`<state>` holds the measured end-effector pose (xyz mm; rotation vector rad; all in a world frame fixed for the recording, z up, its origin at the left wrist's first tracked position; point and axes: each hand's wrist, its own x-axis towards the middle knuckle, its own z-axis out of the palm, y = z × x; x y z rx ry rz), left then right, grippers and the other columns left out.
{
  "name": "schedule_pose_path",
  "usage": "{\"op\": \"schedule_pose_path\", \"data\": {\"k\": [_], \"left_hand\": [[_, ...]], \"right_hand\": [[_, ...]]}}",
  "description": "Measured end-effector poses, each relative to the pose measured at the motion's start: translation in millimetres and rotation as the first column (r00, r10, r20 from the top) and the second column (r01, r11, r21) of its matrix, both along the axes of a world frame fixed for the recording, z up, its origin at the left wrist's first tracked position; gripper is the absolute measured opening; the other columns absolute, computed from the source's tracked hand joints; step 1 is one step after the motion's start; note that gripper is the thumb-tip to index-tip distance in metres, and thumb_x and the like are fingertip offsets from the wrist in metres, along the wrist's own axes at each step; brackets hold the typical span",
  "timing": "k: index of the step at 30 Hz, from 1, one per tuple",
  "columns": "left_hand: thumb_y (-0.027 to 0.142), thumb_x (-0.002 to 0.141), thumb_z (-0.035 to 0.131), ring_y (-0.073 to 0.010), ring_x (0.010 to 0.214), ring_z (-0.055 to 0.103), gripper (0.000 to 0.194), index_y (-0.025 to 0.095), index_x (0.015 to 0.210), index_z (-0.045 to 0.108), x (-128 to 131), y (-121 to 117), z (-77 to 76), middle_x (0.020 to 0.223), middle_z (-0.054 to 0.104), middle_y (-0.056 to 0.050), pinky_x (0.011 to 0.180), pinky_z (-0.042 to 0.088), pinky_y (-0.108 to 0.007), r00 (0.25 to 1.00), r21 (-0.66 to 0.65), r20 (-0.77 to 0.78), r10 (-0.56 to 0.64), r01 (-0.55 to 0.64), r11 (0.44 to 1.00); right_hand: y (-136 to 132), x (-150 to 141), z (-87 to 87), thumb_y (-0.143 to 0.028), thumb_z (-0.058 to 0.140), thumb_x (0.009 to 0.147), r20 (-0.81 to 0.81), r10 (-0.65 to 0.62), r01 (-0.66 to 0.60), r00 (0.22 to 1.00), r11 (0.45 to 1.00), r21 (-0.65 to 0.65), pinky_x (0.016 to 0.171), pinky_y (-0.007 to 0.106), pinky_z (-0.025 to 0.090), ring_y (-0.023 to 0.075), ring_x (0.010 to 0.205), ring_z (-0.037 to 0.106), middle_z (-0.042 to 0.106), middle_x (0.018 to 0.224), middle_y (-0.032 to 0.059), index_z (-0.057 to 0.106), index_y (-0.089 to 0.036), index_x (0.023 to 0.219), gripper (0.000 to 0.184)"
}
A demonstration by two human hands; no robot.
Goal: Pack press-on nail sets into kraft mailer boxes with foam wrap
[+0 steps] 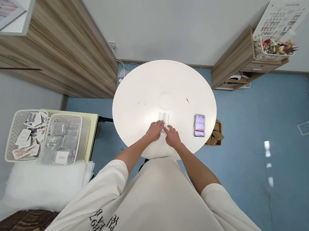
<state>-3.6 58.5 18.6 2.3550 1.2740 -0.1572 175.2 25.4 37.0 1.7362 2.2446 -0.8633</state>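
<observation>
Two baskets (13, 134) — cards (30, 139), boxes (58, 129)

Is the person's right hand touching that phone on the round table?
Apart: the head view shows a plain strip of white table between the right hand and the phone.

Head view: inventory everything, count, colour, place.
round table: 1, white, centre
small item: 1, translucent white, table
phone: 1, purplish screen, table's right
cardboard box: 1, brown, blue floor
cabinets: 2, wood-brown, upper left, upper right
flower basket: 1, white, right cabinet
chart: 1, white, upper right
side table: 1, yellowish, left
baskets: 2+, white, side table
cards and clear boxes: several, mixed, baskets
translucent pile: 1, white, lower left
shirt: 1, white, bottom
left hand: 1, bare, at item
right hand: 1, bare, at item
</observation>
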Motion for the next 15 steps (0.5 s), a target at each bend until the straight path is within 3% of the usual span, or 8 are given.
{"op": "schedule_pose_path", "data": {"k": [6,11,15], "left_hand": [[0.007,0.082,0.05,-0.027,0.145,0.034,0.068,0.017,0.148,0.038,5,12,-0.3,0.157,0.041,-0.014,0.116,0.025,-0.045,1.0,0.014,-0.018,-0.005,0.006,1.0],[0.023,0.077,0.064,-0.0313,0.131,0.049,0.06,0.018,0.135,0.048,8,22,10.4,0.137,0.059,-0.014,0.111,0.03,-0.047,0.999,-0.108,0.006,0.052,-0.051,0.993],[0.032,0.082,0.061,-0.0302,0.123,0.057,0.05,0.02,0.129,0.055,1,16,17.3,0.126,0.067,-0.01,0.11,0.035,-0.046,0.99,-0.225,0.073,0.117,-0.098,0.969]], "right_hand": [[0,-3,-0.1,-0.009,0.049,0.087,0.03,0.009,-0.009,1.0,1.0,0.015,0.098,0.043,0.042,0.0316,0.126,0.047,0.032,0.16,0.0134,0.036,-0.023,0.156,0.072],[3,-3,0.7,-0.012,0.052,0.088,0.013,-0.008,0.007,1.0,0.995,0.096,0.097,0.042,0.041,0.0312,0.12,0.049,0.043,0.152,0.014,0.045,-0.021,0.148,0.062],[6,0,3.5,-0.015,0.046,0.095,-0.011,0.018,-0.017,1.0,0.993,0.118,0.094,0.04,0.04,0.0289,0.111,0.054,0.053,0.138,0.0141,0.054,-0.021,0.138,0.044]]}}
